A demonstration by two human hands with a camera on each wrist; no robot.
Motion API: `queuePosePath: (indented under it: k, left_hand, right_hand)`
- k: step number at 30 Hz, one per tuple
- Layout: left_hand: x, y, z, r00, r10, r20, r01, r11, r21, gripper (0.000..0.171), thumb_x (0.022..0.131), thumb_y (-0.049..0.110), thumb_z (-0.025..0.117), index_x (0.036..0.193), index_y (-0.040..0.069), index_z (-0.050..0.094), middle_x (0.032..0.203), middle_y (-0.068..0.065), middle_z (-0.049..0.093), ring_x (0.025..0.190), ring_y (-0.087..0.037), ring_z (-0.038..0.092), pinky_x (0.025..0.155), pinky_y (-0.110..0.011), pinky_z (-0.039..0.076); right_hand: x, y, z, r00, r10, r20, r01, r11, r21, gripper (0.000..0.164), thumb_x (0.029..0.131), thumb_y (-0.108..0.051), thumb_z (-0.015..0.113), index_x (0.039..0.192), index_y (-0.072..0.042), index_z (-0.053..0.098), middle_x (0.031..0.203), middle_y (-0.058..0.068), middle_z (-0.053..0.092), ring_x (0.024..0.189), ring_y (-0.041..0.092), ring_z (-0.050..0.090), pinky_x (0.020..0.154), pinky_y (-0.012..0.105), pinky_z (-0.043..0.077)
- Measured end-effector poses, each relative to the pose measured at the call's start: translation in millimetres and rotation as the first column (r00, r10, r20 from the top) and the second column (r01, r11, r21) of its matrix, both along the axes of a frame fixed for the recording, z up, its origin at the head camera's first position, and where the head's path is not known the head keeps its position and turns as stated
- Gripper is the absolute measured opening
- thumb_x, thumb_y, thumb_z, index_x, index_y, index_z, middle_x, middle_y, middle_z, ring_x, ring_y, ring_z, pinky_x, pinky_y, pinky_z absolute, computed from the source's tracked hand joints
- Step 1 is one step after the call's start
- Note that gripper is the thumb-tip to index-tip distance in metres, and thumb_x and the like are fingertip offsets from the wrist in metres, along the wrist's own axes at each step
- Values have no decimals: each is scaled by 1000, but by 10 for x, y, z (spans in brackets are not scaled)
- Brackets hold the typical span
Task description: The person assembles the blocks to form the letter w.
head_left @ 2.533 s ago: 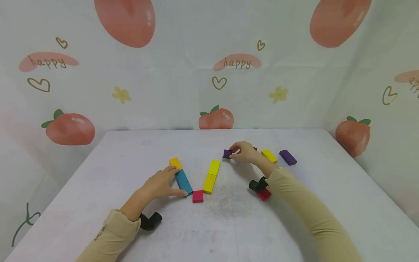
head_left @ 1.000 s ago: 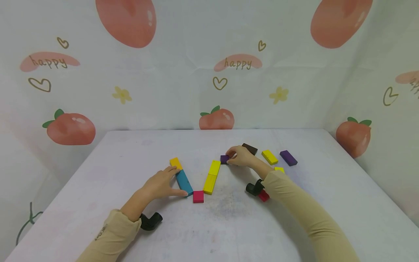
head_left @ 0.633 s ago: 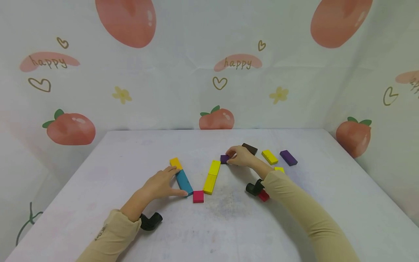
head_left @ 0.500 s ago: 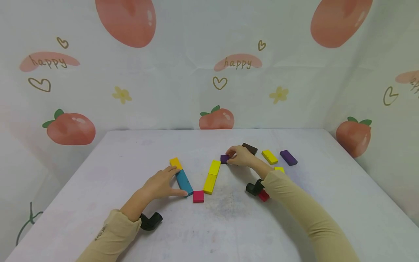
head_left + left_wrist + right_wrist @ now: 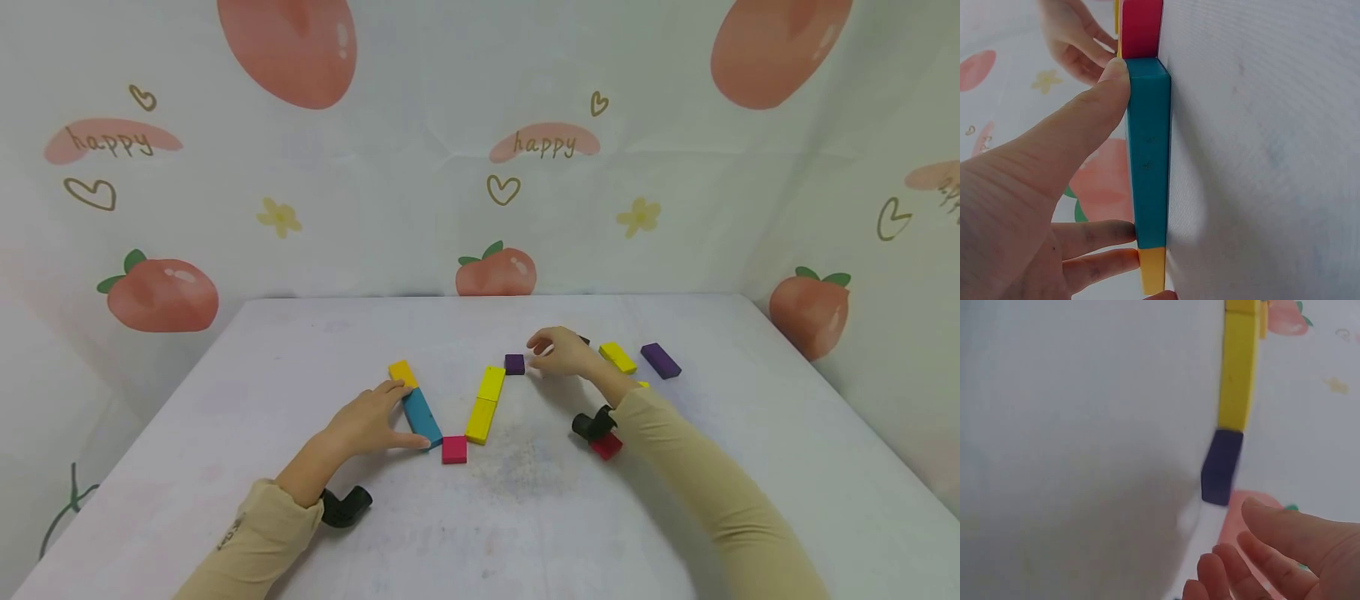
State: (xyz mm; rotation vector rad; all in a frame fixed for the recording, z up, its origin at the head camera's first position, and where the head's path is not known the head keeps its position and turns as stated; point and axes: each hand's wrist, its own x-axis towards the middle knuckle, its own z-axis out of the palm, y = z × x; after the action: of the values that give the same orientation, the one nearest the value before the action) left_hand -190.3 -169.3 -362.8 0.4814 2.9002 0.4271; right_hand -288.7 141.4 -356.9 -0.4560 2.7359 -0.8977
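My left hand [image 5: 367, 419] rests along the blue block [image 5: 422, 418], its thumb at the near end. In the left wrist view, the fingertips [image 5: 1124, 232] touch the blue block and the orange block [image 5: 1152, 270]. That orange block [image 5: 401, 372] joins the blue one's far end, and a red block [image 5: 453, 450] meets its near end. Two yellow blocks [image 5: 486, 405] run away from the red one. At their far end sits a small purple block [image 5: 514, 364]. My right hand [image 5: 561, 350] is just right of it, thumb and fingers apart, holding nothing.
A long purple block [image 5: 661, 360] and a yellow block [image 5: 617, 357] lie at the back right. My right arm partly hides a dark block [image 5: 584, 340], another yellow block [image 5: 643, 384] and a red block [image 5: 606, 446]. A white printed sheet [image 5: 412, 208] hangs behind the table [image 5: 480, 533].
My right hand brought the small purple block nearer and left to the yellow row's end, then let go and drew back right. My left hand has stayed put.
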Motion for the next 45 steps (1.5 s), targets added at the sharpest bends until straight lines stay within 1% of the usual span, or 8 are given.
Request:
queuePosePath:
  k: [6, 8, 11, 15, 21, 31, 39, 45]
  left_hand:
    - [-8, -4, -8, 1000, -4, 0, 4, 1000, -1, 90, 71, 52, 74, 135, -3, 43, 141, -24, 41, 126, -42, 44, 103, -57, 38]
    - [-9, -5, -8, 1000, -4, 0, 4, 1000, 0, 90, 71, 52, 74, 135, -3, 43, 142, -24, 41, 126, -41, 44, 103, -57, 37]
    - [-9, -4, -4, 1000, -1, 4, 1, 1000, 1, 90, 71, 53, 74, 136, -3, 43, 142, -24, 40, 125, -42, 44, 102, -56, 39]
    - [-4, -1, 2, 1000, 2, 11, -3, 1000, 7, 90, 71, 53, 74, 136, -2, 43, 142, -24, 40, 125, -43, 45, 101, -56, 41]
    - [1, 6, 3, 1000, 5, 16, -5, 1000, 19, 91, 71, 54, 74, 136, -2, 43, 142, -24, 40, 126, -43, 44, 101, -57, 40]
    - [15, 0, 14, 1000, 5, 9, -5, 1000, 21, 90, 71, 52, 75, 136, -2, 44, 142, -24, 41, 122, -43, 46, 99, -55, 42]
    - [18, 0, 14, 1000, 3, 10, -3, 1000, 19, 89, 71, 52, 74, 136, -2, 44, 142, -24, 41, 122, -44, 46, 98, -56, 43]
    - [19, 0, 16, 1000, 1, 6, -1, 1000, 19, 89, 71, 51, 74, 136, -2, 44, 142, -24, 40, 123, -44, 46, 99, -56, 42]
  right_hand:
    - [-81, 189, 60, 995, -2, -100, -3, 999, -44, 33, 84, -11, 65, 112, 7, 60, 103, 22, 65, 95, 32, 62, 87, 39, 51]
    - [-109, 261, 78, 994, -25, -109, 21, 999, -43, 32, 84, -10, 64, 111, 7, 60, 102, 22, 65, 96, 32, 60, 86, 39, 49]
    - [-140, 362, 97, 993, -74, -87, 72, 997, -27, 33, 86, -11, 63, 114, 6, 59, 105, 22, 63, 99, 33, 57, 88, 41, 47]
    - [-161, 465, 102, 989, -142, -44, 142, 990, -8, 36, 88, -13, 61, 119, 6, 56, 113, 25, 59, 104, 34, 52, 94, 45, 44]
    - [-197, 548, 62, 981, -195, -1, 195, 981, 20, 39, 88, -14, 61, 121, 7, 54, 117, 27, 56, 105, 35, 52, 96, 44, 45]
    - [-218, 522, 38, 979, -201, 22, 199, 979, 51, 42, 85, -12, 65, 119, 9, 55, 121, 28, 56, 111, 38, 52, 101, 45, 43]
    - [-222, 519, -2, 979, -201, -6, 201, 978, 58, 39, 84, -11, 65, 116, 10, 57, 117, 28, 58, 109, 37, 54, 98, 45, 45]
    - [-195, 506, 22, 981, -192, -19, 193, 980, 51, 38, 83, -13, 66, 114, 9, 59, 115, 27, 59, 107, 36, 55, 97, 44, 45]
